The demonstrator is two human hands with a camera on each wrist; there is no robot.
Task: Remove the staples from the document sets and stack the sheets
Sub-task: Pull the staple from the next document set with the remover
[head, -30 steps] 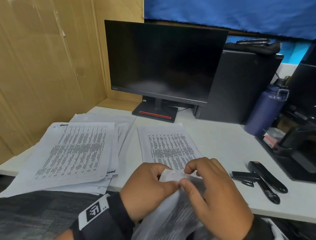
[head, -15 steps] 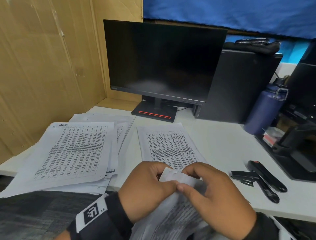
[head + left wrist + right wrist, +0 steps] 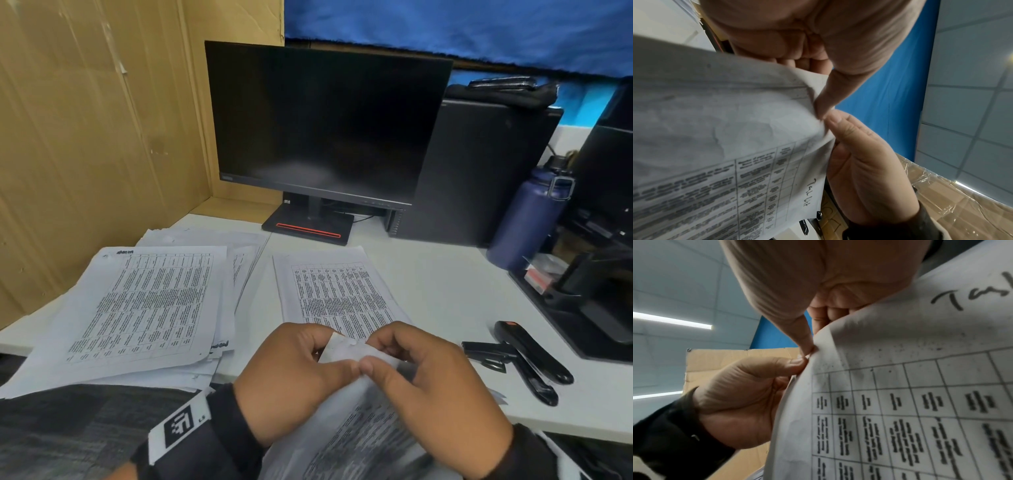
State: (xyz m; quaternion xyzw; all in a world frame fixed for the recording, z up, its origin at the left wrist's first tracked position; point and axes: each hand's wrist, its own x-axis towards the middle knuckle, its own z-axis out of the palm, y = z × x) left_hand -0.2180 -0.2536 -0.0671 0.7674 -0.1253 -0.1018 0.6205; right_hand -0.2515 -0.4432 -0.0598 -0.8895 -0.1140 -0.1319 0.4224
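Hands (image 3: 370,383) unmoved on document set (image 3: 356,353)

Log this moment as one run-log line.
left hand: pinches document set corner | right hand: pinches same corner | staple: unseen | staple remover: on desk

Thin matt white paper, printed with grey tables, makes up the document set (image 3: 359,445) near the front, its corner creased and soft-looking. The loose stacks of sheets (image 3: 144,301) at left are the same matt paper. The desk (image 3: 445,291) is smooth, matt white. At far left stands rough brown cardboard (image 3: 85,137). The monitor (image 3: 322,120) is matt black plastic, the bottle (image 3: 527,219) satin blue, the stapler (image 3: 534,353) glossy black.
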